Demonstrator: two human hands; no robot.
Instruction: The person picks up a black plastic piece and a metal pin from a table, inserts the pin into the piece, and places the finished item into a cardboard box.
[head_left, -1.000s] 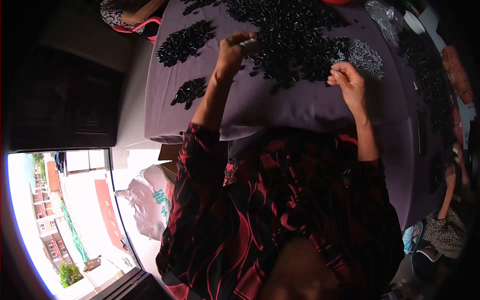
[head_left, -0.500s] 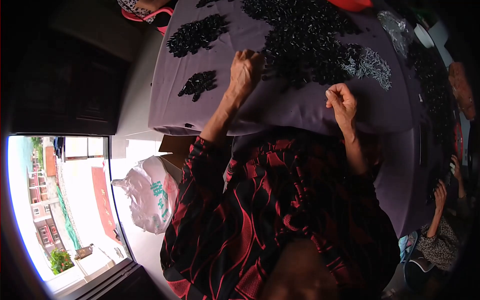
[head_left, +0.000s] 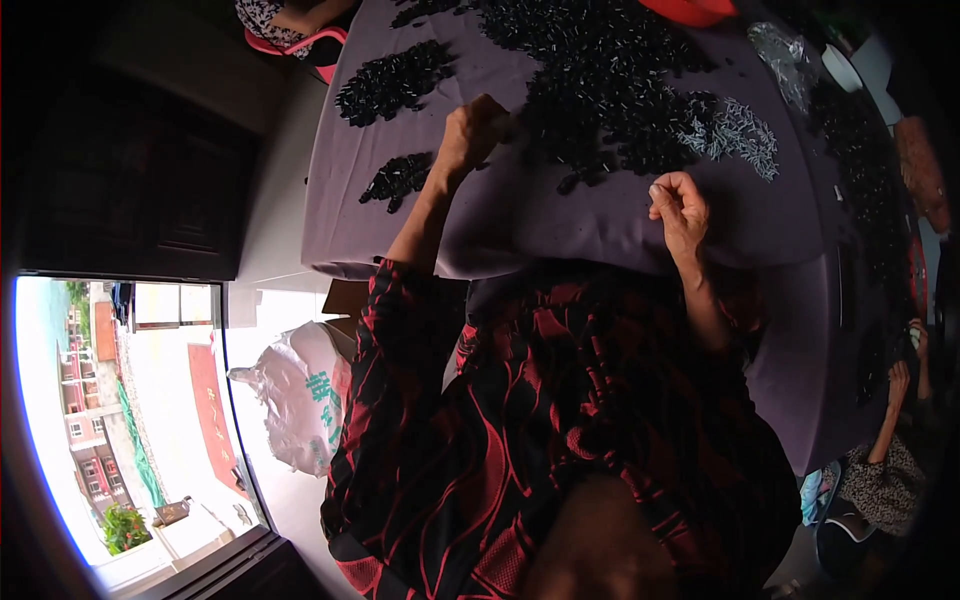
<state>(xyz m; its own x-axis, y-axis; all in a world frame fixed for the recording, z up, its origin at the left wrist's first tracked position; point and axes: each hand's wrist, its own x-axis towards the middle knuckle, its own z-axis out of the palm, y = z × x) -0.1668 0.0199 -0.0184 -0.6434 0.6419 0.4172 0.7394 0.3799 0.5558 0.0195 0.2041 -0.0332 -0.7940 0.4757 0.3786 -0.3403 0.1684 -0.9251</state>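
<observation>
A large heap of small black pieces (head_left: 600, 80) lies across the far middle of a cloth-covered table (head_left: 590, 215). Against its right side is a patch of thin silvery pins (head_left: 735, 135). My left hand (head_left: 470, 138) is closed over the cloth at the heap's left edge, and whatever its fingers hold is hidden. Two smaller piles of black pieces, an upper one (head_left: 395, 82) and a lower one (head_left: 398, 178), lie to its left. Nearer me, below the silvery pins, my right hand (head_left: 682, 215) is closed with curled fingers and thumb together; any small thing in them cannot be made out.
A red basin (head_left: 690, 10) and a clear plastic bag (head_left: 782, 65) stand at the far right. Other people's hands (head_left: 895, 385) show at the right rim, and another person sits on a pink chair (head_left: 330, 70) far left. A white sack (head_left: 298, 400) rests on the floor.
My left hand has shifted slightly left and nearer me, still closed. My right hand stays almost in place. The whole view has shifted a little.
</observation>
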